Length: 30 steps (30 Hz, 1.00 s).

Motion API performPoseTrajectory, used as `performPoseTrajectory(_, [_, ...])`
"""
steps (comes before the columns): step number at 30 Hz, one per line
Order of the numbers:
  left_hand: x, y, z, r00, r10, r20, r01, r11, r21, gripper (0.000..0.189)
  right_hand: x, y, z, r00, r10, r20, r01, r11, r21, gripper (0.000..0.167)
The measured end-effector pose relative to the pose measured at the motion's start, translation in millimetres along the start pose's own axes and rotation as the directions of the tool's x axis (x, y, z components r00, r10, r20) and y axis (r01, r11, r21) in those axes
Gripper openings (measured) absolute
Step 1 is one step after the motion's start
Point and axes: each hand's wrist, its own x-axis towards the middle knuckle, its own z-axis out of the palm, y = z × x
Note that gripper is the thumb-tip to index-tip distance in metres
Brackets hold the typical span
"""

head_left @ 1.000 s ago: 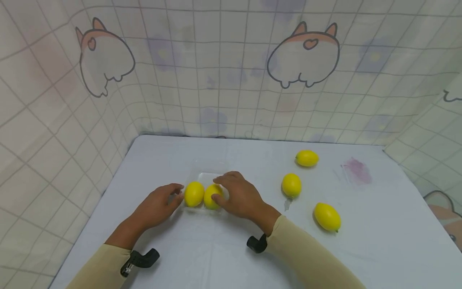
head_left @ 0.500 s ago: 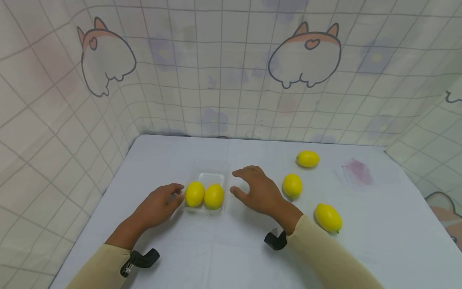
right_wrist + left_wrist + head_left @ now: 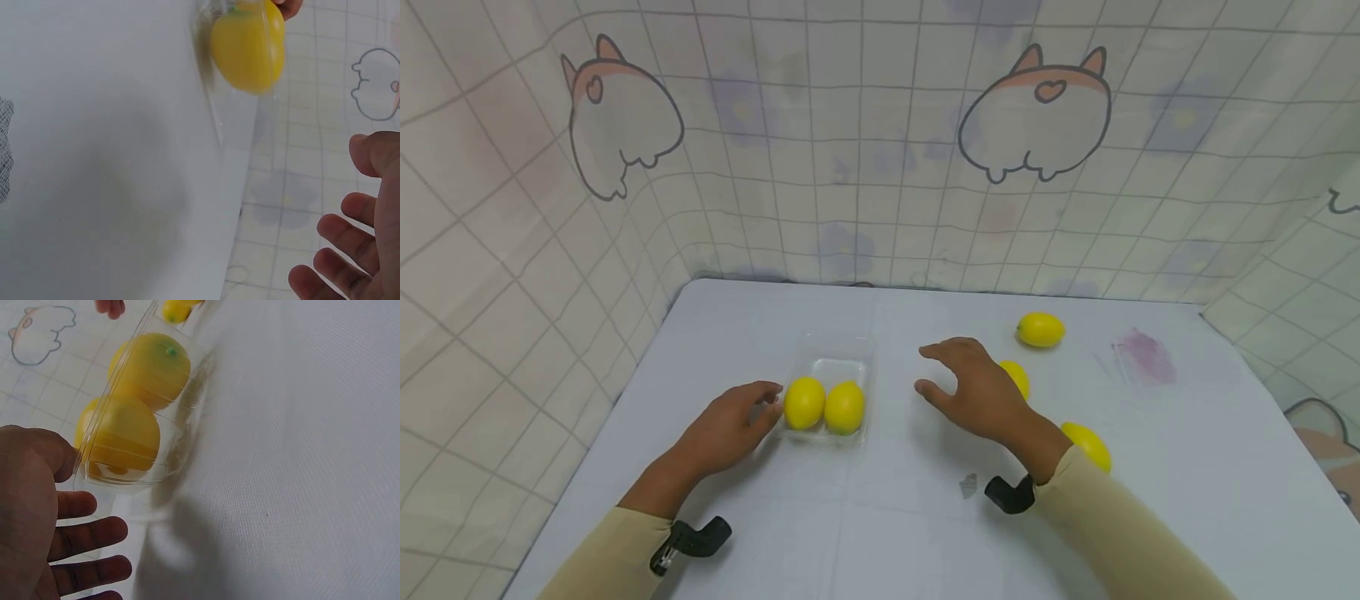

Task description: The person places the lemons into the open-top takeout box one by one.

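Two yellow lemons, a left one and a right one, sit side by side in the near part of a clear plastic container. My left hand is at the container's left side. In the left wrist view, its thumb touches the rim and the other fingers spread apart below. My right hand hovers over the table to the right, fingers loosely bent and holding nothing. It partly hides one loose lemon; my right forearm partly covers another.
A third loose lemon lies farther back on the white-covered table. A pinkish stain marks the right side, and a small grey patch shows near my right wrist. Patterned curtain encloses the back and sides.
My right hand has let go of the right lemon in the container and moved away to the right, towards the loose lemons. My left hand has stayed in place.
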Motion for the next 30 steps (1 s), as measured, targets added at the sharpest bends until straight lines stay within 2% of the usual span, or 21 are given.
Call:
performPoseTrajectory(8, [-0.7, 0.6, 0.0, 1.000, -0.003, 0.002, 0.003, 1.000, 0.008, 0.047, -5.6, 15, -11, 0.999, -0.036, 0.003, 0.037, 0.999, -0.029, 0.056])
performPoseTrajectory(19, [-1.3, 0.8, -1.3, 1.000, 0.017, -0.006, -0.017, 1.000, 0.005, 0.045, -11.6, 37, -28, 0.998, 0.026, 0.055, -0.024, 0.998, -0.053, 0.060])
performPoseTrajectory(30, [-1.8, 0.7, -2.2, 1.000, 0.006, 0.005, -0.006, 1.000, 0.000, 0.046, -22.3, 60, -46, 0.989, 0.113, 0.097, -0.107, 0.992, -0.069, 0.066])
